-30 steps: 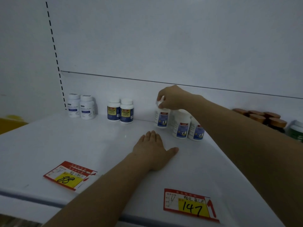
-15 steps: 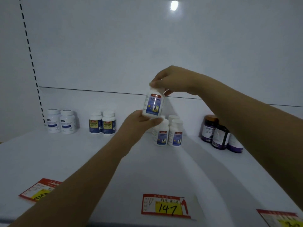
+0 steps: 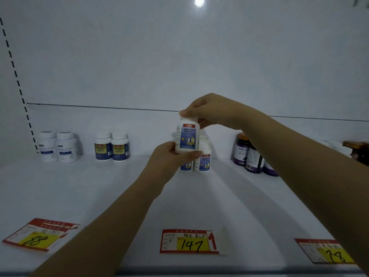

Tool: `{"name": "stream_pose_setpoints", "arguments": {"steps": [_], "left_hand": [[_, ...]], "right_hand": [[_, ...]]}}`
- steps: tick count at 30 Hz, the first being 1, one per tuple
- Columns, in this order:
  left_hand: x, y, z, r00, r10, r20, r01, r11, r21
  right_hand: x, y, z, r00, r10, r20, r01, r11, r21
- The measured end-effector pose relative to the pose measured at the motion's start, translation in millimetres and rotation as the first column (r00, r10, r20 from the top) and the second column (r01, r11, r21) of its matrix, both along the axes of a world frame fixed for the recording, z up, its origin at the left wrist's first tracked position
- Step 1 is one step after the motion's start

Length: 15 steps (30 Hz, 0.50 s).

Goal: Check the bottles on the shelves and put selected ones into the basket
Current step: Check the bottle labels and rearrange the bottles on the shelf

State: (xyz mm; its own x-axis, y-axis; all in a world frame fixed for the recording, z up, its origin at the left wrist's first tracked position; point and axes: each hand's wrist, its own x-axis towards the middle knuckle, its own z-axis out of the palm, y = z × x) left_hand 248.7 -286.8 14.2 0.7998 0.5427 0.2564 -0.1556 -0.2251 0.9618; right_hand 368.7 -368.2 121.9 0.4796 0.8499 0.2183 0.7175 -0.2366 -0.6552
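A white bottle (image 3: 187,136) with a blue label and a red tag is held upright above the white shelf (image 3: 99,192), label facing me. My right hand (image 3: 207,110) grips its cap from above. My left hand (image 3: 171,158) holds its base from below, thumb across the front. Behind and below it stand two more bottles of the same kind (image 3: 201,162), partly hidden by my left hand. No basket is in view.
Two white bottles (image 3: 58,145) and two navy-and-yellow labelled bottles (image 3: 111,146) stand at the back left. Dark purple bottles (image 3: 251,154) stand at the back right, brown-capped ones (image 3: 357,146) further right. Price tags 88 (image 3: 40,234), 147 (image 3: 189,241) and 78 (image 3: 325,250) lie along the front edge.
My right hand lifted the bottle off the shelf by its cap. My left hand rose from the shelf surface and took the bottle's base. The view shifted to the right.
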Motion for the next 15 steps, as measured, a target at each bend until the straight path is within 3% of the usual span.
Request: {"name": "stream_pose_setpoints", "arguments": {"steps": [6,10,15], "left_hand": [[2.7,1.6,1.6,1.0,-0.004,0.022,0.004,1.0,0.018],[5.3,-1.0,2.2,0.999,0.023,0.045,-0.024,0.999,0.026],[4.2,4.3,9.9,0.999,-0.044,-0.011,0.044,0.999,0.024]], "right_hand": [[0.3,-0.5,1.8,1.0,-0.018,-0.004,0.018,1.0,0.009],[0.6,2.3,4.8,0.995,-0.096,0.032,0.098,0.992,-0.075],[3.0,-4.0,13.5,1.0,-0.004,-0.004,0.004,0.999,0.036]]}}
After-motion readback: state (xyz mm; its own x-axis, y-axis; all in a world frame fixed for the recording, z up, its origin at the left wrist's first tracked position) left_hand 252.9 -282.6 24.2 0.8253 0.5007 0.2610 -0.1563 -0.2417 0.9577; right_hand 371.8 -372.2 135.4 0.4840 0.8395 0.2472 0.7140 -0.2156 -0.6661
